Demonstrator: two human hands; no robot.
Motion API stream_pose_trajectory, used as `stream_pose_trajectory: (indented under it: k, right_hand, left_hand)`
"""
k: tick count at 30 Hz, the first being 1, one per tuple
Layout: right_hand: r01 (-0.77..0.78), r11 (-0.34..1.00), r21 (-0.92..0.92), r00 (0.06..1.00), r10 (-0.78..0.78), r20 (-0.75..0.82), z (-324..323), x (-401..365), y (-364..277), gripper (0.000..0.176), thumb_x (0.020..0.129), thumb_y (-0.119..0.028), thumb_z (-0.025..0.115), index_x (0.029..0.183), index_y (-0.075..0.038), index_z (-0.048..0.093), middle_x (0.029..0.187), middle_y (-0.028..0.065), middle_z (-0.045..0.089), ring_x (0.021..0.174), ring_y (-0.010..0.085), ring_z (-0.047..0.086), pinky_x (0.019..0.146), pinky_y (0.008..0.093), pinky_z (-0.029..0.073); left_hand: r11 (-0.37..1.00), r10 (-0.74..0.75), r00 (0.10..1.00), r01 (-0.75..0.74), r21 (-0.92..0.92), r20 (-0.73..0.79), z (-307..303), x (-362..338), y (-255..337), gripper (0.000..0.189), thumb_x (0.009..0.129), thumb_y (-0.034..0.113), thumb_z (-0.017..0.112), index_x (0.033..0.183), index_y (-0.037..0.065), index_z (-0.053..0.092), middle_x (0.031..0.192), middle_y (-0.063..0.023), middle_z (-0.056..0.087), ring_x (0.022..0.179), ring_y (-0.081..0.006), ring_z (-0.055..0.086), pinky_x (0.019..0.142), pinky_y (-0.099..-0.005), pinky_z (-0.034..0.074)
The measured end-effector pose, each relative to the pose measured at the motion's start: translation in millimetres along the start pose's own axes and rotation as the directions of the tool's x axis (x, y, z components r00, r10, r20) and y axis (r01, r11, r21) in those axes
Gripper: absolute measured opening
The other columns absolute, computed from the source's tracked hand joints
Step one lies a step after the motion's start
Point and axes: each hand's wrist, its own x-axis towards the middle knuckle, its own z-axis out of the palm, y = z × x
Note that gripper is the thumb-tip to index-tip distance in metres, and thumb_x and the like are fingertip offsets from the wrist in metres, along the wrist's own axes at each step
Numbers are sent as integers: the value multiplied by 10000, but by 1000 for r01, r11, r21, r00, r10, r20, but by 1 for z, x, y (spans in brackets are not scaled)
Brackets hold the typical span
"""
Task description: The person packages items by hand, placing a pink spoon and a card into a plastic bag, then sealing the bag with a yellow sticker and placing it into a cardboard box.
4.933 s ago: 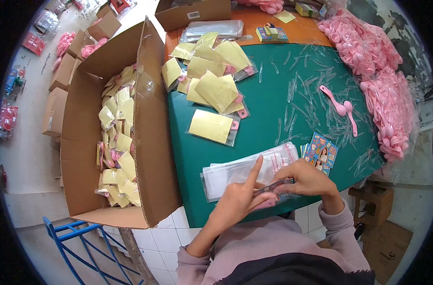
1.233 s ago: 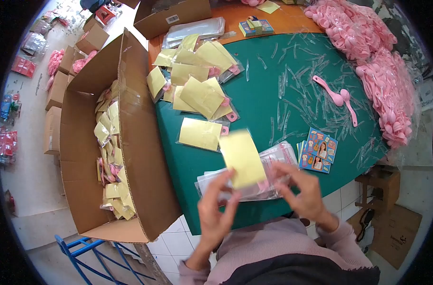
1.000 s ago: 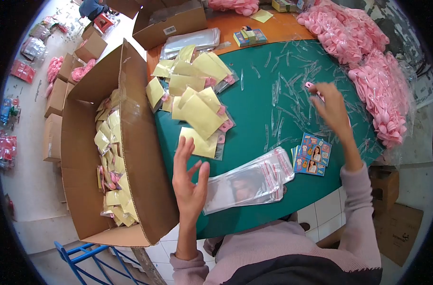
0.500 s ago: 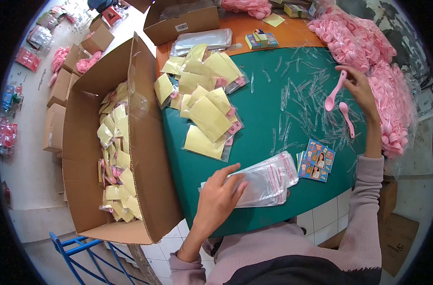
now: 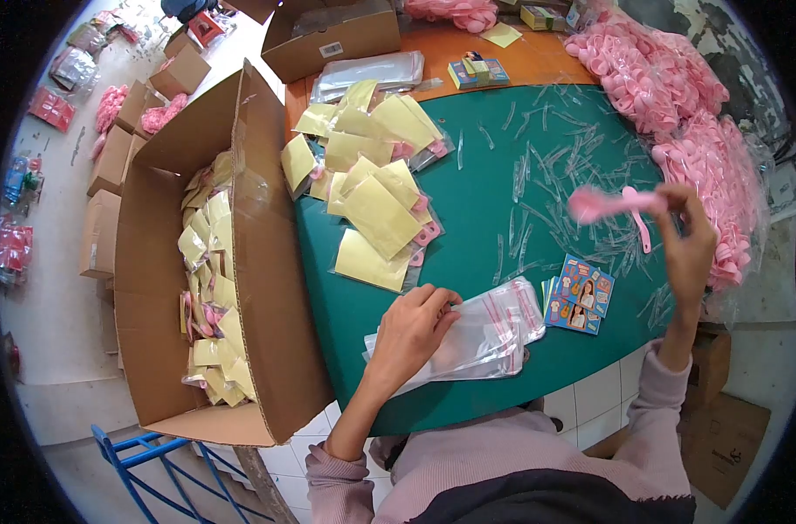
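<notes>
My right hand (image 5: 691,236) is closed on the handle of a pink spoon (image 5: 603,204), which is blurred and held bowl-left above the table. Below it, a second pink spoon (image 5: 640,229) lies among clear plastic strips (image 5: 560,166). At the near edge, my left hand (image 5: 411,330) rests over a stack of clear plastic bags (image 5: 494,336), thumb and fingers pinched at the top bag's film. Just right of the stack sit small blue printed cards (image 5: 580,295). Packed bags with yellow cards (image 5: 380,218) and pink pieces are piled on the table's left side.
A tall open cardboard box (image 5: 280,262) with many packed bags stands against the green table's (image 5: 468,236) left edge. Big bags of pink spoons (image 5: 651,79) line the right side. More clear bags (image 5: 367,74) and a card bundle (image 5: 478,72) lie at the back.
My right hand has come down and nearer with the pink spoon, which has swung from upright to level. My left hand's fingers have gone from spread to pinched over the bags.
</notes>
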Motion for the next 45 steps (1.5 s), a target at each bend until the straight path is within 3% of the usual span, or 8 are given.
stream_pose_trajectory:
  k: [2, 7, 10, 18, 20, 22, 25, 45]
  right_hand:
    - [33, 964, 264, 982, -80, 170, 6, -25, -10, 132, 771, -35, 631, 897, -8, 605, 809, 76, 618, 758, 125, 577, 711, 256, 447]
    - [-145, 928, 345, 898, -24, 440, 29, -69, -41, 135, 749, -39, 654, 860, 3, 590, 776, 88, 606, 698, 157, 580, 646, 262, 453]
    - [-5, 980, 199, 900, -83, 428, 41, -79, -38, 115, 755, -39, 644, 839, 9, 583, 742, 102, 587, 662, 193, 575, 605, 278, 448]
    - [-103, 968, 231, 900, -8, 436, 39, -80, -40, 109, 765, -35, 638, 835, 13, 569, 723, 99, 574, 648, 180, 569, 603, 277, 445]
    - [-112, 957, 267, 910, -9, 415, 42, -82, -39, 116, 771, -31, 638, 848, 13, 563, 724, 89, 578, 659, 156, 571, 612, 264, 447]
    - [-287, 812, 508, 950, 172, 261, 49, -85, -44, 144, 786, -30, 642, 882, 11, 542, 742, 65, 584, 702, 108, 563, 637, 235, 450]
    - [-229, 760, 608, 973, 199, 119, 54, -85, -52, 171, 792, -37, 649, 901, 9, 525, 763, 54, 585, 727, 92, 554, 654, 219, 451]
    - [-196, 856, 478, 963, 76, 258, 49, -74, -61, 175, 753, -53, 676, 855, 14, 550, 751, 76, 589, 672, 135, 592, 605, 250, 465]
  left_hand:
    - [999, 43, 999, -43, 11, -21, -2, 0, 2, 138, 751, 83, 650, 871, 45, 593, 764, -80, 578, 692, -221, 590, 619, -314, 471]
    - [1000, 17, 1000, -17, 13, 7, -8, -2, 4, 119, 755, 65, 645, 855, 38, 587, 804, -86, 628, 714, -216, 626, 595, -302, 480]
    - [995, -78, 997, 79, -62, 26, -16, -8, 11, 109, 755, 24, 630, 843, 13, 567, 856, -88, 648, 775, -196, 643, 632, -279, 500]
    - [924, -102, 981, 31, -382, -167, -21, -16, 7, 96, 781, -49, 549, 835, -11, 479, 930, -154, 641, 859, -210, 631, 773, -319, 519]
    - [674, -218, 975, 185, -715, 47, -16, -20, -1, 167, 816, -37, 543, 938, 4, 436, 902, -180, 640, 853, -202, 634, 743, -290, 521]
    - [631, -240, 964, 242, -737, 111, -14, -21, 0, 204, 827, -29, 547, 976, 11, 414, 885, -187, 641, 849, -195, 636, 726, -275, 519]
    - [593, -254, 947, 313, -742, 197, -14, -20, 6, 257, 833, -19, 566, 1025, 18, 400, 863, -184, 647, 843, -183, 639, 701, -252, 512]
    - [606, -267, 912, 410, -681, 311, -17, -20, 20, 387, 836, 72, 603, 1198, 16, 479, 991, -98, 642, 871, -110, 609, 684, -227, 498]
